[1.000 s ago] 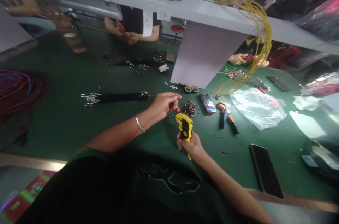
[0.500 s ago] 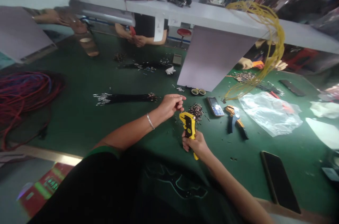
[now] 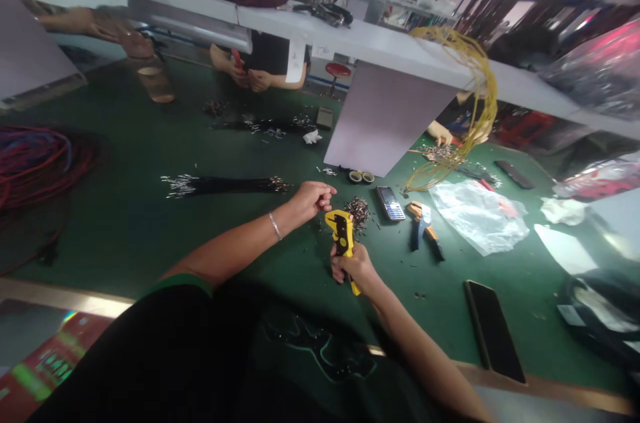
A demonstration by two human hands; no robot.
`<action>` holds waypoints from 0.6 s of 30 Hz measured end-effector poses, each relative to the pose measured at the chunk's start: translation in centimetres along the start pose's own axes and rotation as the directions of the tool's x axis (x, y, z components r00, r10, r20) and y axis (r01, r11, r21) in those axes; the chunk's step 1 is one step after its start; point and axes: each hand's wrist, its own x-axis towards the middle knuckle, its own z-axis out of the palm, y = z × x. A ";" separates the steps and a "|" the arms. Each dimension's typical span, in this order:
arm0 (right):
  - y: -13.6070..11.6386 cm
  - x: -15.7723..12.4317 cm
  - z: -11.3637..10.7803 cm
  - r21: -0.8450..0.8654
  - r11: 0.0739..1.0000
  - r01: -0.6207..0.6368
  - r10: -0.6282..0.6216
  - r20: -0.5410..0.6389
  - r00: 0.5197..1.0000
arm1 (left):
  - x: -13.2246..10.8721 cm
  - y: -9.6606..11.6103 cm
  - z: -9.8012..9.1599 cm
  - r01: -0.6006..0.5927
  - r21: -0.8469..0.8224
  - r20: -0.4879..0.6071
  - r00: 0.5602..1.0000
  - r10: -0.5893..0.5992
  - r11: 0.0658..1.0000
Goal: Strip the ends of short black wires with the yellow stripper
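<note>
- Yellow wire stripper (image 3: 342, 236) was in your right hand (image 3: 350, 268), upright and slightly tilted, yellow head up, its lower end poking out below your fist.
- Your right fingers (image 3: 340, 264) were wrapped narrow around the grip, holding the tool firmly.
- Your left hand (image 3: 311, 203) hovered just beside the tool's head, clear of it, with a metal bangle (image 3: 275, 225) on the wrist.
- Your left fingers (image 3: 326, 193) were pinched narrow; you could not tell from this view whether they held anything, since any item there was too small to see.
- Pile of small metal terminals (image 3: 357, 211) lay on the green surface (image 3: 125, 143), just beside the stripper's head and nearest to both hands.
- Bundle of black wires with metal ends (image 3: 225, 186) lay to your left, well apart from your hands.
- Keypad phone (image 3: 391, 203) and orange-and-blue pliers (image 3: 423, 229) sat to your right, near the pile.
- Clear plastic bag (image 3: 477, 216) and black smartphone (image 3: 494, 331) lay farther right.
- Yellow wires (image 3: 477, 103) hung over a white divider (image 3: 385, 119) ahead of you.
- Red wire coil (image 3: 35, 163) lay far left.
- Co-worker's hands (image 3: 250, 79) worked across the surface, apart from yours.
</note>
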 end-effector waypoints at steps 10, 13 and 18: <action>-0.1 0.5 0.3 0.001 1.000 -0.019 0.019 -0.005 1.000 | 0.9 -0.4 -0.8 0.005 -0.001 -0.004 1.000 -0.005 1.000; 0.0 0.7 0.2 -0.005 1.000 -0.009 0.009 -0.015 1.000 | 0.8 -0.4 -0.9 0.008 0.003 0.006 1.000 -0.008 1.000; 0.1 0.3 0.1 -0.017 1.000 0.002 -0.002 -0.003 1.000 | 0.6 -0.3 -1.1 -0.001 -0.002 0.028 1.000 0.001 1.000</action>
